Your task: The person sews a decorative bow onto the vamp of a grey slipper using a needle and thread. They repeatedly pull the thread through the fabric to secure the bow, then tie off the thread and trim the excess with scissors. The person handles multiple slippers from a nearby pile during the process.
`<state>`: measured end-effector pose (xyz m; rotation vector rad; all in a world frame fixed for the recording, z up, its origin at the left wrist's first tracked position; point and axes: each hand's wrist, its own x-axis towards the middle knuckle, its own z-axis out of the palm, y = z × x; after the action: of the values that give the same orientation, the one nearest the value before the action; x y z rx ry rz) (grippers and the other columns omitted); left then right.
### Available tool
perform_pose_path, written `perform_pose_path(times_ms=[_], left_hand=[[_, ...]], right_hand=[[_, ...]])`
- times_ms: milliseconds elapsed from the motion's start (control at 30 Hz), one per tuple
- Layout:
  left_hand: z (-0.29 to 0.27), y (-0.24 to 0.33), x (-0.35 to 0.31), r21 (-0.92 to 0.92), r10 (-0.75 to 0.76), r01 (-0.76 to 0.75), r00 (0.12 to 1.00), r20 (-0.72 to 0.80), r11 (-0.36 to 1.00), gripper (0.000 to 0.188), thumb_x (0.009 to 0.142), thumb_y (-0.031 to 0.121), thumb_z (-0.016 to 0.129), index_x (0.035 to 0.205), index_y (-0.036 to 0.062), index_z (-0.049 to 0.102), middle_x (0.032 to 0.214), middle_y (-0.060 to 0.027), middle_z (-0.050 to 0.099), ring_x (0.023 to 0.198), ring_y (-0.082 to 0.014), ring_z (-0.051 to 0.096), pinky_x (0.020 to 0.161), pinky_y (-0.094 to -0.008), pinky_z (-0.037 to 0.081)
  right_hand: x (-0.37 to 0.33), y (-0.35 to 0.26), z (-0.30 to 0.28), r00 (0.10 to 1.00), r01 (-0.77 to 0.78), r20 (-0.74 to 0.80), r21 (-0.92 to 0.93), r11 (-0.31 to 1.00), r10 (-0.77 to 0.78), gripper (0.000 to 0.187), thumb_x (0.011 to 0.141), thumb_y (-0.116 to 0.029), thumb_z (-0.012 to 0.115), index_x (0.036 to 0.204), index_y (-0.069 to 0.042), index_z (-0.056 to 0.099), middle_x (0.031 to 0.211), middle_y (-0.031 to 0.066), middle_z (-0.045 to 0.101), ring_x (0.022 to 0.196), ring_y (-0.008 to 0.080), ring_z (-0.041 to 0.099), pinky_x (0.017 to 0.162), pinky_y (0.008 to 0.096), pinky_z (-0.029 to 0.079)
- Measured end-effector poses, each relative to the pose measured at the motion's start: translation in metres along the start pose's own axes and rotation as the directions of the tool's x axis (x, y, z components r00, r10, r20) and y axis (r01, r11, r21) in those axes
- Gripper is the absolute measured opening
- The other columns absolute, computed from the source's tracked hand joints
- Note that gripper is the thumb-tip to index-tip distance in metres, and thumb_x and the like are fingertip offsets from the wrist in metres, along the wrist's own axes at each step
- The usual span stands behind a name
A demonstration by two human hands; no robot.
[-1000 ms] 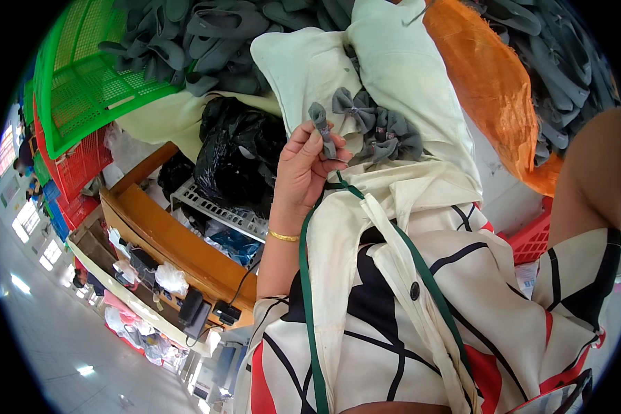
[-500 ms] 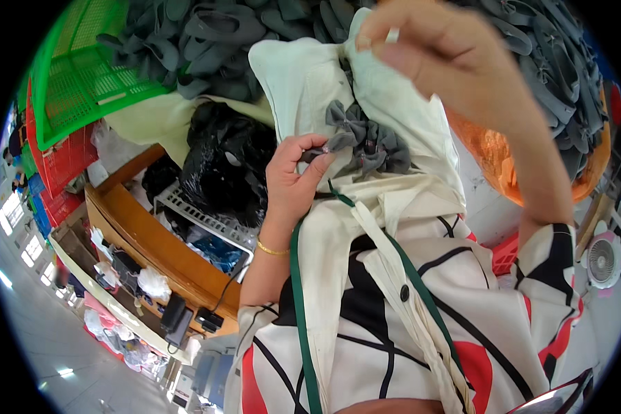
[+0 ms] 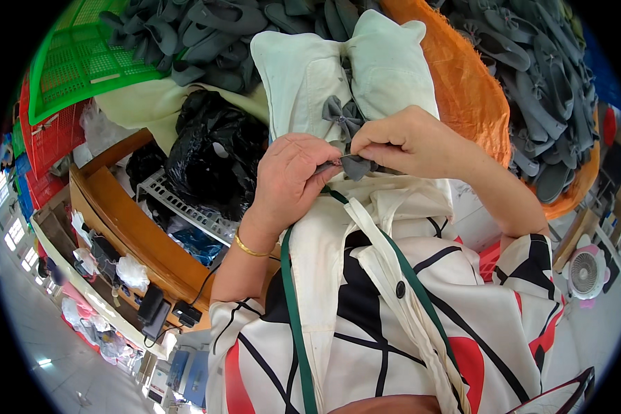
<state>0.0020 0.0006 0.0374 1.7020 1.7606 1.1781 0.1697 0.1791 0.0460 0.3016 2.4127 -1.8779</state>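
Both hands meet over my lap. My left hand (image 3: 293,169) is closed, thumb and fingers pinching a small grey fabric bow (image 3: 356,168). My right hand (image 3: 412,141) is closed in a pinch against the bow's right side. A thin, needle-like sliver (image 3: 346,155) shows between the fingertips of the two hands; its ends are hidden. Just beyond the fingers, another grey bow (image 3: 341,114) lies on the pale cloth (image 3: 303,90) across my lap. My right hand covers most of the grey pieces beneath it.
Grey shoes (image 3: 221,31) are heaped at the far side, and more grey shoes (image 3: 541,103) fill an orange sack (image 3: 472,83) at right. A green basket (image 3: 90,69), a black plastic bag (image 3: 210,162) and a wooden drawer (image 3: 121,221) stand left. A small fan (image 3: 588,272) is far right.
My right hand has come down from its raised place at the upper right to the bow in my left hand. The left hand still grips the grey fabric.
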Motion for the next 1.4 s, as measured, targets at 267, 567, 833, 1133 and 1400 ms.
perform_pose_path(times_ms=[267,567,833,1133,1400], left_hand=[[-0.005,0.000,-0.002,0.037,0.039,-0.039,0.999,0.004,0.999,0.027,0.071,0.004,0.081,0.094,0.0067,0.067,0.090,-0.0059,0.069,0.087,-0.0272,0.065,0.082,-0.0370,0.051],[-0.007,-0.001,-0.004,0.036,0.052,-0.054,0.998,0.035,0.998,0.022,0.076,0.010,0.080,0.095,0.0061,0.068,0.090,-0.0067,0.070,0.085,-0.0264,0.065,0.089,-0.0407,0.050],[-0.005,0.003,-0.009,-0.152,-0.053,0.060,0.997,0.052,0.987,0.021,0.078,0.006,0.078,0.097,0.0049,0.069,0.090,-0.0068,0.069,0.085,-0.0262,0.062,0.082,-0.0356,0.051],[0.003,0.003,-0.014,-0.247,-0.116,0.114,0.993,0.007,0.962,0.024,0.073,0.007,0.080,0.096,0.0070,0.071,0.085,-0.0055,0.069,0.081,-0.0274,0.065,0.078,-0.0358,0.050],[0.006,-0.001,-0.021,-0.354,-0.099,0.097,0.995,0.013,0.930,0.024,0.072,0.003,0.080,0.094,0.0064,0.072,0.085,-0.0064,0.070,0.080,-0.0272,0.065,0.076,-0.0361,0.050]], right_hand=[[-0.004,-0.003,0.000,0.999,-0.045,0.029,-0.034,0.998,0.046,0.016,0.088,-0.004,0.066,0.103,-0.003,0.071,0.082,0.0107,0.071,0.066,0.0235,0.066,0.064,0.0290,0.051],[-0.004,0.003,0.001,0.999,0.048,0.014,-0.031,0.998,-0.048,0.016,0.086,-0.007,0.063,0.100,-0.007,0.071,0.072,0.0123,0.067,0.060,0.0278,0.060,0.061,0.0352,0.049],[-0.003,0.014,0.008,0.983,-0.108,0.169,0.232,0.967,0.069,0.015,0.094,0.000,0.061,0.106,-0.002,0.068,0.092,0.0068,0.071,0.078,0.0148,0.064,0.074,0.0265,0.051],[-0.005,0.019,0.013,0.980,-0.084,0.197,0.342,0.936,0.016,0.014,0.097,-0.001,0.059,0.109,-0.002,0.067,0.098,0.0057,0.070,0.086,0.0136,0.063,0.079,0.0265,0.050],[-0.006,0.022,0.024,0.979,-0.103,0.202,0.376,0.921,0.027,0.011,0.099,-0.005,0.056,0.105,-0.005,0.066,0.082,-0.0020,0.062,0.071,0.0064,0.050,0.064,0.0238,0.044]])
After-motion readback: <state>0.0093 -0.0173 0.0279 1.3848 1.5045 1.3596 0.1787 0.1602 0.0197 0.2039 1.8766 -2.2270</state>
